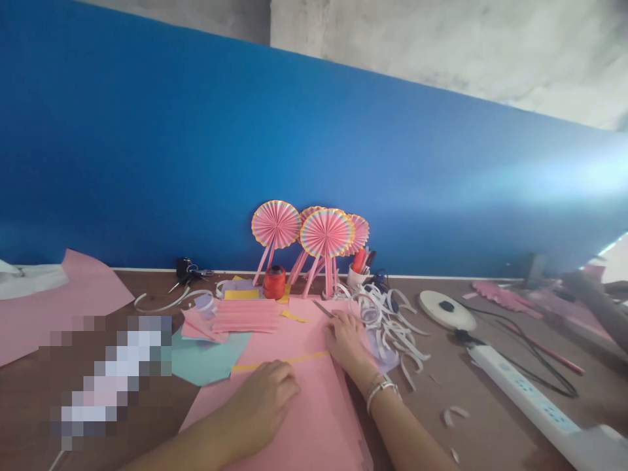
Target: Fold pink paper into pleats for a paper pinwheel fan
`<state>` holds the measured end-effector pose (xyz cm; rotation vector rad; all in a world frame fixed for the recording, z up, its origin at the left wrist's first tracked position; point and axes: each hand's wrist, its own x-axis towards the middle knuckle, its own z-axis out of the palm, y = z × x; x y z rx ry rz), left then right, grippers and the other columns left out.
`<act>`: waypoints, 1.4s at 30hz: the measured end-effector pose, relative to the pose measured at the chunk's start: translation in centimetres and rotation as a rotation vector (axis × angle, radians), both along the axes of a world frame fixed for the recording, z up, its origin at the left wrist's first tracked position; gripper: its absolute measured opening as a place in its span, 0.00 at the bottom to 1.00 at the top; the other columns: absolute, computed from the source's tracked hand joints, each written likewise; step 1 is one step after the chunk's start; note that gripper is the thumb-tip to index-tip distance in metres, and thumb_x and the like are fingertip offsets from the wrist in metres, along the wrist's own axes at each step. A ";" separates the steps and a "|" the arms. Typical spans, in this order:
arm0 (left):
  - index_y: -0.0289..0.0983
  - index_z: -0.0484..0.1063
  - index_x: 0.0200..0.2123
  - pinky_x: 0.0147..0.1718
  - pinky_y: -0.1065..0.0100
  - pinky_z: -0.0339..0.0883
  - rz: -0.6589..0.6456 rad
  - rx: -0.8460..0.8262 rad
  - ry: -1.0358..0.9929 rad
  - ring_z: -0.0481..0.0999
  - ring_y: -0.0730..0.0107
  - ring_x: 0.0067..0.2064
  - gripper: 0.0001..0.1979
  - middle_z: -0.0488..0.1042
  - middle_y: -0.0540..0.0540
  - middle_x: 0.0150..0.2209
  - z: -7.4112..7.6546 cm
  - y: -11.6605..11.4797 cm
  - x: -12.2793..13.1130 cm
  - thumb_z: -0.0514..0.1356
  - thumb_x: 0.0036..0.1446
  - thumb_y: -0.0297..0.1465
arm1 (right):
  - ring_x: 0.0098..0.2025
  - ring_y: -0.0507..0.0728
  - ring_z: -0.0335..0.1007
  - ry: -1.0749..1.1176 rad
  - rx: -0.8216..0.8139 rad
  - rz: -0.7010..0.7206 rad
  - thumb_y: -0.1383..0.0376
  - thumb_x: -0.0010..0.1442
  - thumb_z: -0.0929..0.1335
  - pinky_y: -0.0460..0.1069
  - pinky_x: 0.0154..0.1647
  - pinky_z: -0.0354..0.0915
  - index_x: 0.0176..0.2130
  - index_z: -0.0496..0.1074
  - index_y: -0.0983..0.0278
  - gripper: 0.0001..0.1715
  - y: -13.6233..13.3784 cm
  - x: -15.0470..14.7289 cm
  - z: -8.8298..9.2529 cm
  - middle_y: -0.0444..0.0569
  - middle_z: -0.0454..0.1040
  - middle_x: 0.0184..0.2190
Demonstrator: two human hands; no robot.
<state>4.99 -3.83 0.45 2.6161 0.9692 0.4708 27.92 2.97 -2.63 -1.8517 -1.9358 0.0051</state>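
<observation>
My left hand [267, 392] rests knuckles-up on a large pink paper sheet [314, 399], fingers curled under against it near a thin yellow strip [289, 360]. My right hand [346, 340] lies on the sheet's far right corner with a bracelet on the wrist. Its fingers close around a small grey blade-like tool [322, 309] that pokes out toward the back. A folded, pleated pink paper [248, 315] lies just beyond my left hand.
Pink pleated paper fans [324, 234] on sticks lean on the blue wall. A red thread spool [274, 282], keys [186, 269], white paper curls [387, 317], a tape roll [446, 309], a white power strip [530, 392], teal paper [203, 360] and pink sheet [73, 301] lie around.
</observation>
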 end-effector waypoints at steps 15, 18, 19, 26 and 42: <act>0.35 0.73 0.26 0.36 0.66 0.61 0.447 -0.785 -0.790 0.70 0.66 0.33 0.16 0.72 0.49 0.25 1.9 2.4 -1.6 0.58 0.51 0.43 | 0.33 0.53 0.64 0.565 0.008 0.634 0.74 0.57 0.60 0.47 0.33 0.62 0.28 0.65 0.63 0.10 -4.2 -8.6 5.8 0.47 0.66 0.30; 0.36 0.71 0.23 0.34 0.66 0.61 0.501 -0.758 -0.788 0.70 0.66 0.32 0.17 0.70 0.50 0.24 2.1 2.6 -2.9 0.59 0.49 0.45 | 0.35 0.53 0.66 0.639 -0.051 0.629 0.76 0.54 0.60 0.47 0.36 0.63 0.30 0.70 0.63 0.12 -3.4 -9.6 5.5 0.47 0.69 0.32; 0.36 0.71 0.23 0.34 0.66 0.61 0.517 -0.741 -0.796 0.70 0.66 0.32 0.16 0.70 0.50 0.24 2.3 2.7 -3.3 0.59 0.48 0.44 | 0.35 0.52 0.66 0.682 -0.085 0.601 0.76 0.53 0.60 0.47 0.36 0.64 0.32 0.71 0.63 0.13 -3.1 -9.9 5.3 0.47 0.69 0.31; 0.37 0.69 0.23 0.32 0.68 0.61 0.616 -0.543 -0.653 0.69 0.67 0.31 0.10 0.71 0.50 0.25 1.7 2.4 -5.8 0.57 0.48 0.38 | 0.25 0.50 0.64 0.865 -0.299 0.426 0.73 0.46 0.64 0.44 0.26 0.61 0.34 0.72 0.64 0.13 -2.3 -11.7 3.5 0.40 0.68 0.22; 0.38 0.68 0.24 0.40 0.63 0.60 0.637 -0.255 -0.182 0.71 0.62 0.39 0.07 0.73 0.47 0.31 -0.9 2.5 -7.6 0.53 0.51 0.27 | 0.36 0.56 0.69 0.627 -0.256 0.406 0.73 0.51 0.61 0.49 0.39 0.63 0.37 0.74 0.65 0.16 -2.9 -12.2 -0.5 0.50 0.75 0.34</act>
